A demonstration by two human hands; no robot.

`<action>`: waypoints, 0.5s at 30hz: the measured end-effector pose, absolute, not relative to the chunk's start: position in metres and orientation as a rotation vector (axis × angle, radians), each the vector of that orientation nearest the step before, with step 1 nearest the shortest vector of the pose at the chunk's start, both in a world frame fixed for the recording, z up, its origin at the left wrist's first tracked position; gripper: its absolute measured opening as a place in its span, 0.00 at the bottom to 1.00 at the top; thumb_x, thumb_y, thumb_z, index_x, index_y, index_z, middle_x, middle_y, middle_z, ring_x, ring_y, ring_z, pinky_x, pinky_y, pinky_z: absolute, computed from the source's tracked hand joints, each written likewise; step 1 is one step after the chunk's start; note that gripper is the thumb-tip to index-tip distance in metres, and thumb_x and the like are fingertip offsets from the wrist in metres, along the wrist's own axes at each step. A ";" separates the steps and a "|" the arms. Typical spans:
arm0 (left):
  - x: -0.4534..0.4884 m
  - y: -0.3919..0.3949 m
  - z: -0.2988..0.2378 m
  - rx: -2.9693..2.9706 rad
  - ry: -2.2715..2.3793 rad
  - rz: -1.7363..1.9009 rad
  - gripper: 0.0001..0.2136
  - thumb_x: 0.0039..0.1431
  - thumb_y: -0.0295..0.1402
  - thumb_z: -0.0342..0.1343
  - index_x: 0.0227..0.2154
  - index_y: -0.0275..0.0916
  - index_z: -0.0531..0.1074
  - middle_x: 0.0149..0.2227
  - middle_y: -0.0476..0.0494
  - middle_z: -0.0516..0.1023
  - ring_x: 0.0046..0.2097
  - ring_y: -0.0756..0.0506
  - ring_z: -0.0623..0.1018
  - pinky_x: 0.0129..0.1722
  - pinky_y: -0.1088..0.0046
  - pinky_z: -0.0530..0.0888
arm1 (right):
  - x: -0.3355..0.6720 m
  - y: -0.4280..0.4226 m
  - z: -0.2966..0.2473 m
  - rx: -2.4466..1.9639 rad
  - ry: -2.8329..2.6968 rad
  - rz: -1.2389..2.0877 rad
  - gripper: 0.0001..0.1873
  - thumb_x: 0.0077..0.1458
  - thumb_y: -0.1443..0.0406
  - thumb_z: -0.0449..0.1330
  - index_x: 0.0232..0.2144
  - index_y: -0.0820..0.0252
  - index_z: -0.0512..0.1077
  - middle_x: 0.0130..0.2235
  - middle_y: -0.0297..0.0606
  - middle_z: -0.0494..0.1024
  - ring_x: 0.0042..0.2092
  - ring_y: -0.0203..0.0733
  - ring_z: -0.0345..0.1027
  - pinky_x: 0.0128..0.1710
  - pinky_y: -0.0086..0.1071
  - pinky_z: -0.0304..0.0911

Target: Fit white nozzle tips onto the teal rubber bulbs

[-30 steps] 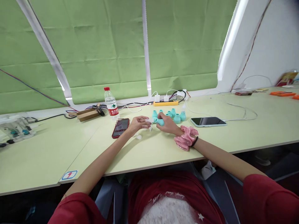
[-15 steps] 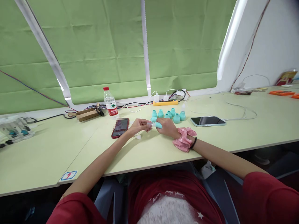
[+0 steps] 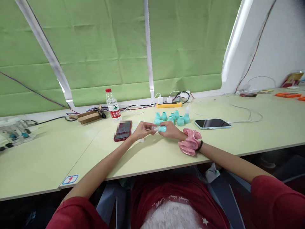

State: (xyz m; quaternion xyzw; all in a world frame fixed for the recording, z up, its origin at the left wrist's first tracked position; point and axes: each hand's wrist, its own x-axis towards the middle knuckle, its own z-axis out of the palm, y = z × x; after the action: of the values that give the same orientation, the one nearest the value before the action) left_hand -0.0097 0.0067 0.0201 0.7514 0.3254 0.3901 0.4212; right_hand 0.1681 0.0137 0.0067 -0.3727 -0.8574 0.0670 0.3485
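My right hand [image 3: 170, 130] is closed around a teal squeeze bulb [image 3: 162, 129] with its neck pointing left. A clear nozzle [image 3: 155, 128] sits at that neck, pinched between the fingers of my left hand [image 3: 142, 129]. Whether it is fully seated I cannot tell. Just behind my hands several teal bulbs [image 3: 180, 121] stand upright, and one more bulb [image 3: 157, 121] lies on its side. Among the standing ones, a bulb [image 3: 186, 118] at the right carries a clear tip [image 3: 187, 109]. Small translucent pieces [image 3: 142, 140] lie by my left hand, partly hidden by it.
A red-cased phone [image 3: 123, 130] lies left of my hands, and another phone [image 3: 213, 123] to the right. Further back stand a water bottle [image 3: 112, 106], a cardboard tray [image 3: 89, 117] and a yellow power strip [image 3: 164, 105] with cables. Clear containers [image 3: 16, 130] stand far left.
The clear nozzle and the bulb have shifted slightly in my fingers, and less of the nozzle shows. My right wrist has turned a little. The standing bulbs stay in place.
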 end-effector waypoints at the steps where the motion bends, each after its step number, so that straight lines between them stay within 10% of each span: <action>1: -0.010 0.006 0.021 1.877 0.802 0.975 0.19 0.36 0.33 0.62 0.35 0.28 0.72 0.22 0.45 0.72 0.24 0.52 0.70 0.27 0.74 0.69 | 0.168 0.013 0.009 -0.959 -2.217 0.278 0.04 0.38 0.68 0.54 0.19 0.64 0.66 0.19 0.32 0.65 0.23 0.33 0.58 0.23 0.26 0.52; 7: -0.009 0.006 0.022 1.965 0.822 0.938 0.20 0.38 0.34 0.61 0.37 0.28 0.72 0.25 0.42 0.73 0.26 0.51 0.71 0.27 0.74 0.69 | 0.173 0.007 0.022 -1.044 -2.151 1.106 0.09 0.38 0.64 0.57 0.25 0.63 0.65 0.14 0.26 0.58 0.15 0.27 0.51 0.13 0.23 0.45; 15: -0.009 0.010 0.022 1.976 0.796 1.009 0.23 0.41 0.35 0.59 0.43 0.32 0.68 0.28 0.43 0.73 0.28 0.50 0.71 0.29 0.74 0.69 | 0.165 0.017 0.012 -1.006 -1.969 1.153 0.08 0.36 0.63 0.59 0.21 0.63 0.65 0.14 0.27 0.60 0.15 0.28 0.53 0.12 0.23 0.46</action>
State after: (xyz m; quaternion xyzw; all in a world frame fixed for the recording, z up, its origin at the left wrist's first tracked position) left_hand -0.0091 0.0104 0.0217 0.7747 0.3122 0.3956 0.3820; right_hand 0.1647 0.0175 0.0121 -0.3823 -0.7485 0.4383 0.3185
